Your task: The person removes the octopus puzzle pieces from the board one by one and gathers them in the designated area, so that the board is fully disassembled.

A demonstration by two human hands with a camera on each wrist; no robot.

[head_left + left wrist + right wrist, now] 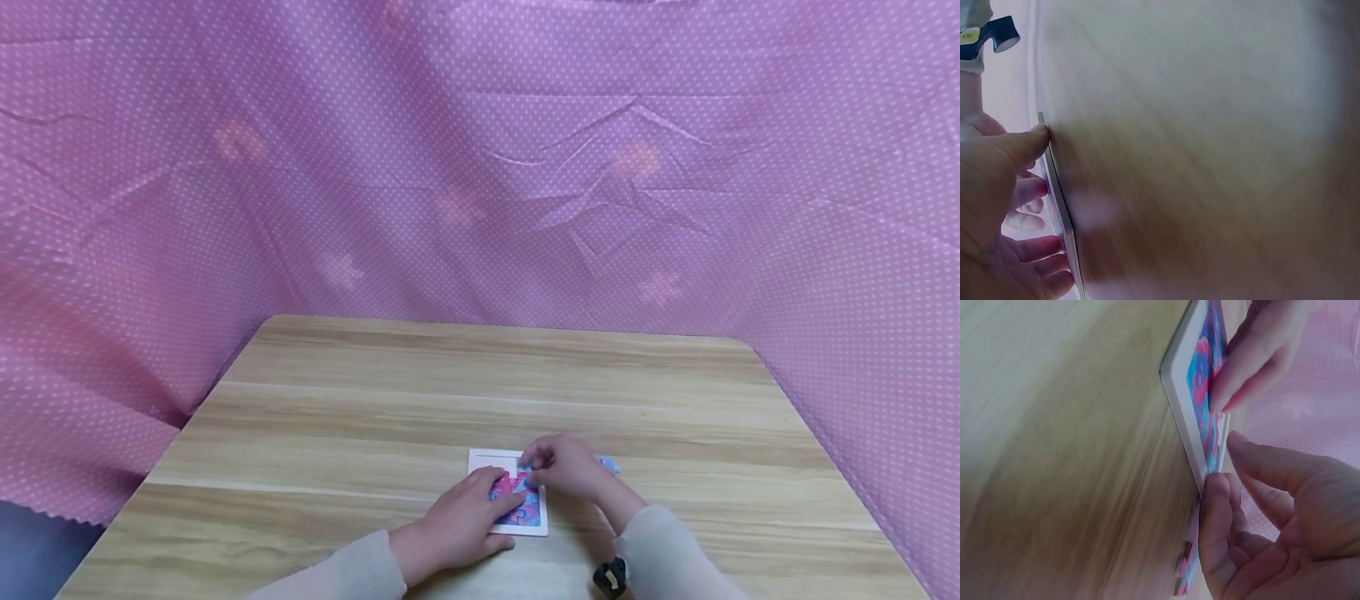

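Note:
A jigsaw puzzle (531,518) in pink, blue and purple lies in a white-bordered tray (487,457), whose upper left part shows bare white. My left hand (465,517) rests over the tray's left side, fingers spread across the assembled pieces and thumb at the near edge. In the left wrist view that thumb touches the tray's side (1059,194). Bent over the upper right corner is my right hand (566,468), its fingertips at a blue patch of puzzle. Thumb and fingers stand apart in the right wrist view; whether they pinch a piece is unclear.
Just right of the tray, partly behind the right hand, lies a loose blue puzzle piece (607,464). The wooden table (337,400) is enclosed by a pink dotted cloth (450,167). A black band (610,577) circles the right wrist.

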